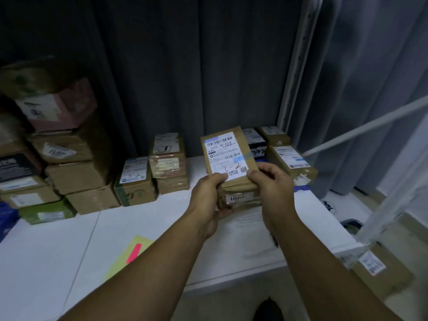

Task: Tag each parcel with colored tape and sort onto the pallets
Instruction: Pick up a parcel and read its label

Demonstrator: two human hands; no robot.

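Left pile: brown boxes are sitting stacked on the white table — too blurred to count.
Yellow sheet: one, carrying one pink strip.
Left hand: gripping the parcel's near-left corner.
Parcel: one, being held above the table — label facing up, long axis pointing away from the person.
Right hand: gripping the near-right corner.

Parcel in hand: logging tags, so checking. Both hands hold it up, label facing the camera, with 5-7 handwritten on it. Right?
No: the head view shows 3-2 handwritten on the label of the parcel; the left hand and right hand hold it up, label facing the camera.
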